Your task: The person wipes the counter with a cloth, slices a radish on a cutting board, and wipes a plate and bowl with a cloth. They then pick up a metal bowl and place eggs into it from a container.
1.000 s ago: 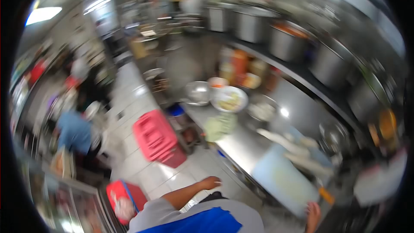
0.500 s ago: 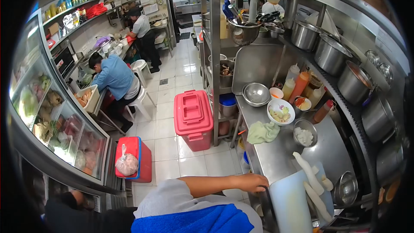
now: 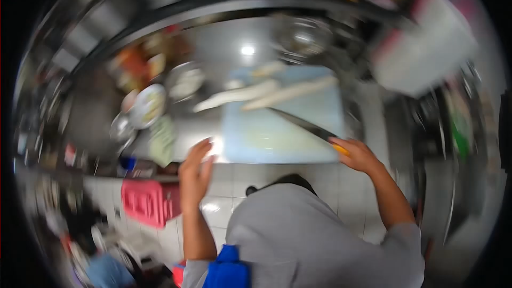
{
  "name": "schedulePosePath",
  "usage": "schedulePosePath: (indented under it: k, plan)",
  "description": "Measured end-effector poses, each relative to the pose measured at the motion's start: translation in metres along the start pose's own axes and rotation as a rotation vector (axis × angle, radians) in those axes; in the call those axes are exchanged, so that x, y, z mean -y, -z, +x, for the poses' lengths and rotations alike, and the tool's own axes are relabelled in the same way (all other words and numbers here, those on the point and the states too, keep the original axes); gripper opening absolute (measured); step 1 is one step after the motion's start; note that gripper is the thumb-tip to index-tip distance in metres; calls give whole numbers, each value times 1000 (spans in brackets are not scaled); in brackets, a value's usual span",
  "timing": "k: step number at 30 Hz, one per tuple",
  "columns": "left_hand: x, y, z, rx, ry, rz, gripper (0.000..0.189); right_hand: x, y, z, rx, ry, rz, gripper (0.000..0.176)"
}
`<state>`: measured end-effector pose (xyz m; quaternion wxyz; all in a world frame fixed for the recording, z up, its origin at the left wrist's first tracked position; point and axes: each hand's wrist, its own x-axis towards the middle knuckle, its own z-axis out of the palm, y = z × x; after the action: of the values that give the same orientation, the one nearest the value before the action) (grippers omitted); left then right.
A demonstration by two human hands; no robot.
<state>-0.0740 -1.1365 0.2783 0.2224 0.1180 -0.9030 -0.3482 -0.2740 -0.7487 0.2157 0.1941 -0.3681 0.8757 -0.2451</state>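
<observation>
My right hand (image 3: 354, 153) is closed round the yellow handle of a knife (image 3: 304, 124), whose blade points left over the pale blue cutting board (image 3: 282, 146). Long white peeled pieces lie across the back of the board, one (image 3: 237, 97) reaching past its left edge and another (image 3: 290, 92) beside it. Smaller pale pieces lie behind them. My left hand (image 3: 196, 173) is empty, fingers apart, at the counter's front edge, left of the board. The view is blurred by motion.
Left on the steel counter (image 3: 200, 128) are a green cloth (image 3: 161, 141), a white bowl of food (image 3: 148, 106), a metal bowl (image 3: 185, 81) and bottles. A metal bowl (image 3: 303, 37) stands behind the board. A red bin (image 3: 146, 201) stands on the floor; a person in blue (image 3: 108, 272) is at lower left.
The view has swung right and down to the cutting board. My right hand and the knife now show. My left hand, earlier on the counter edge, is raised with fingers spread.
</observation>
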Motion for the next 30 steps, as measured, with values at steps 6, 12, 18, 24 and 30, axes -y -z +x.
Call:
schedulePosePath:
  k: [6,12,18,24,30]
  plan:
    - [-26,-46,32,267,-73,-96,24,-11,-38,-88,-134,-179,218,46]
    - [-59,-104,58,433,-263,-149,24,-22,-44,-163,-203,-712,1066,50]
    - [-71,-135,60,467,-346,-172,24,-25,-53,-190,-169,-761,1229,48]
    - [-27,-111,49,411,-216,-38,24,-30,-57,-182,-178,-743,1182,34]
    - [65,-57,22,186,-49,112,26,-14,-50,-168,-395,-730,1033,43]
